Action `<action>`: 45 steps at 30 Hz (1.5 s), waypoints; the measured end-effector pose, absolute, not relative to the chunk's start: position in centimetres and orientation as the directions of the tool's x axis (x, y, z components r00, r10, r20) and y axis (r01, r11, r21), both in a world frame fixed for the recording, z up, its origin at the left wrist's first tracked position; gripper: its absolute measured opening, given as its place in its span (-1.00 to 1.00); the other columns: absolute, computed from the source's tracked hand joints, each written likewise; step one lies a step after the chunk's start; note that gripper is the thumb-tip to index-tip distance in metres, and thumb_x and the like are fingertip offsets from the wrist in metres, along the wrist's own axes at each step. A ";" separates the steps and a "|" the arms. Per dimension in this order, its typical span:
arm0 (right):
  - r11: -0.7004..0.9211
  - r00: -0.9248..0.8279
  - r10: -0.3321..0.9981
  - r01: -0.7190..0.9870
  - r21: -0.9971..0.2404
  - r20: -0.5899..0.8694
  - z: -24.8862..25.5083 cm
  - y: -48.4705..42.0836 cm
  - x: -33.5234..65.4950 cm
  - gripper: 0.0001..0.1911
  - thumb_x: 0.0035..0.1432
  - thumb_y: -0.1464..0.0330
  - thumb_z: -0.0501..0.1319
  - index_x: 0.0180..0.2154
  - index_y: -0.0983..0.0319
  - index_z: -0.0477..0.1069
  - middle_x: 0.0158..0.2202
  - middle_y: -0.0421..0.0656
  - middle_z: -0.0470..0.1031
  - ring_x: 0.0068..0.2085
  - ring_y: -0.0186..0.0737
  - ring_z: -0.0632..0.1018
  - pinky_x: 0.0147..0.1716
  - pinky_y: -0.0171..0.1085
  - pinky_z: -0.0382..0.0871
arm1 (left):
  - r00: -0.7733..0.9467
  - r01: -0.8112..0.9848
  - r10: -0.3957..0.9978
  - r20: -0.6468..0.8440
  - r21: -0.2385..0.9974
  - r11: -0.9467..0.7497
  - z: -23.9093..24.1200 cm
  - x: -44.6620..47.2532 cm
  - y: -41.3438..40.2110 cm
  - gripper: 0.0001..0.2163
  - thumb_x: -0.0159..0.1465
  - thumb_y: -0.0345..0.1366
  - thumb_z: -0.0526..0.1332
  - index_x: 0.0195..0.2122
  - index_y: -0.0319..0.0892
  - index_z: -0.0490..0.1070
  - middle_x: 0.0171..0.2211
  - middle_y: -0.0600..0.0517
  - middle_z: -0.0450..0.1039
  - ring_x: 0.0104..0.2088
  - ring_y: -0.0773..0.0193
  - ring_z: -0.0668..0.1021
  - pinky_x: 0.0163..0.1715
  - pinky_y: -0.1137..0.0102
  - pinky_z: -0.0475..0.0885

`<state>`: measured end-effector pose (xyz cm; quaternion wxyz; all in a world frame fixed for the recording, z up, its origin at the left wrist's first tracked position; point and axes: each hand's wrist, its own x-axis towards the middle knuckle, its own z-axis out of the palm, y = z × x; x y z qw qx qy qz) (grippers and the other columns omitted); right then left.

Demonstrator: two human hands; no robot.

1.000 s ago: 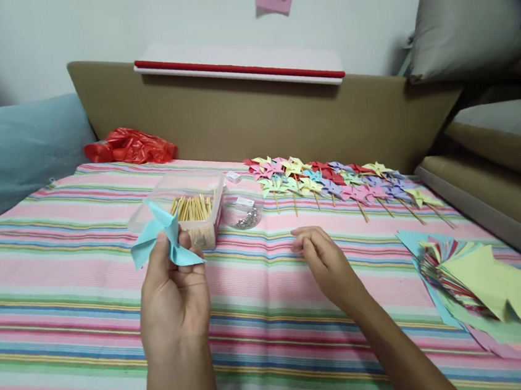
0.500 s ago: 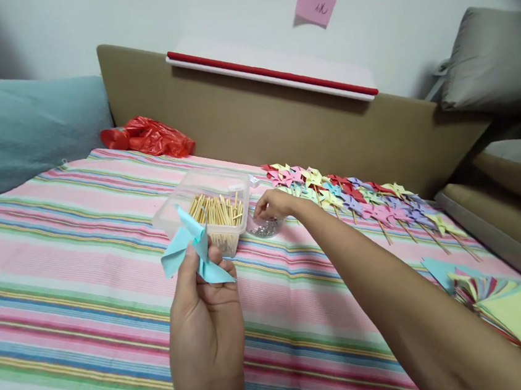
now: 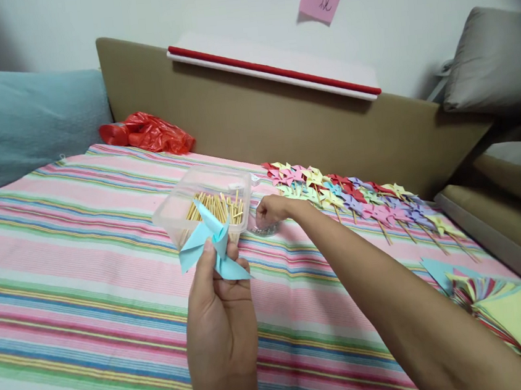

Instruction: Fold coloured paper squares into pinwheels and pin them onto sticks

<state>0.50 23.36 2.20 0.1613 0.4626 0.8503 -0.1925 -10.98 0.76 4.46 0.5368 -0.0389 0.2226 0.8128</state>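
My left hand (image 3: 219, 314) is raised over the striped cloth, thumb and fingers pinched on a folded light-blue paper pinwheel (image 3: 209, 242). My right hand (image 3: 271, 209) reaches forward with curled fingers into a small clear container of silver pins (image 3: 264, 227). What the fingers hold is hidden. Just left of it stands a clear plastic box of wooden sticks (image 3: 210, 203), partly behind the pinwheel.
Rows of finished coloured pinwheels on sticks (image 3: 354, 200) lie at the back right. A stack of cut coloured paper (image 3: 515, 311) sits at the right edge. A red plastic bag (image 3: 147, 134) lies at the back left against a brown board (image 3: 280, 118). Striped cloth (image 3: 64, 271) covers the surface.
My right hand has stretched from the middle of the cloth forward to the pin container and dipped into it. My left hand with the blue pinwheel has drifted slightly right.
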 end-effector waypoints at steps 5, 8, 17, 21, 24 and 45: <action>0.499 -0.503 0.730 0.855 -0.143 -0.463 2.2 23.2 0.6 -0.70 0.32 0.23 0.24 -0.01 0.27 0.46 -0.01 -0.10 0.52 -0.09 -0.12 0.58 -0.12 -0.09 0.54 | -0.429 -0.892 0.847 -0.314 0.297 -0.342 4.3 -11.1 0.8 -0.82 0.39 -0.50 0.15 -0.12 -0.23 0.55 -0.36 0.10 0.59 -0.45 0.47 0.60 -0.46 0.55 0.52; 0.503 -0.507 0.730 0.852 -0.141 -0.458 2.0 23.4 0.8 -0.69 0.32 0.23 0.25 0.00 0.28 0.46 0.01 -0.09 0.52 -0.07 -0.10 0.58 -0.11 -0.09 0.54 | -0.426 -0.892 0.850 -0.312 0.302 -0.336 4.4 -11.1 0.7 -0.81 0.40 -0.50 0.15 -0.11 -0.24 0.55 -0.35 0.09 0.60 -0.45 0.47 0.61 -0.47 0.55 0.52; 0.511 -0.528 0.745 0.845 -0.160 -0.409 2.1 23.1 0.2 -0.72 0.33 0.24 0.24 -0.01 0.26 0.46 -0.01 -0.09 0.52 -0.09 -0.13 0.58 -0.11 -0.09 0.54 | -0.423 -0.893 0.846 -0.324 0.308 -0.328 4.5 -10.9 0.8 -0.81 0.41 -0.49 0.13 -0.15 -0.28 0.57 -0.38 0.08 0.59 -0.47 0.48 0.60 -0.51 0.56 0.50; 0.508 -0.554 0.806 0.828 -0.237 -0.208 3.6 22.7 -0.1 -0.77 0.33 0.26 0.24 -0.09 0.28 0.47 -0.11 -0.12 0.54 -0.16 -0.19 0.58 -0.15 -0.13 0.51 | -0.422 -0.893 0.849 -0.319 0.307 -0.329 4.4 -10.9 0.8 -0.81 0.41 -0.48 0.14 -0.18 -0.26 0.57 -0.36 0.07 0.59 -0.45 0.47 0.60 -0.51 0.57 0.50; 0.511 -0.527 0.849 0.795 -0.327 0.047 5.6 20.6 1.7 -0.84 0.36 0.35 0.14 -0.22 0.26 0.45 -0.19 -0.13 0.54 -0.20 -0.22 0.53 -0.17 -0.21 0.41 | -0.425 -0.887 0.851 -0.310 0.329 -0.323 4.4 -11.0 0.8 -0.82 0.39 -0.48 0.15 -0.19 -0.24 0.57 -0.33 0.07 0.59 -0.45 0.48 0.59 -0.47 0.57 0.51; 0.152 0.050 0.987 -0.028 -0.988 0.150 2.7 -1.8 15.0 -0.82 0.24 0.18 0.30 -0.25 0.14 0.45 -0.35 -0.21 0.49 -0.55 -0.41 0.23 -0.60 -0.34 0.11 | -0.249 0.337 0.902 0.352 0.905 -0.260 1.7 -0.4 -0.4 -0.81 0.26 -0.20 0.31 -0.46 -0.14 0.47 -0.50 0.08 0.49 -0.44 0.29 0.47 -0.38 0.44 0.29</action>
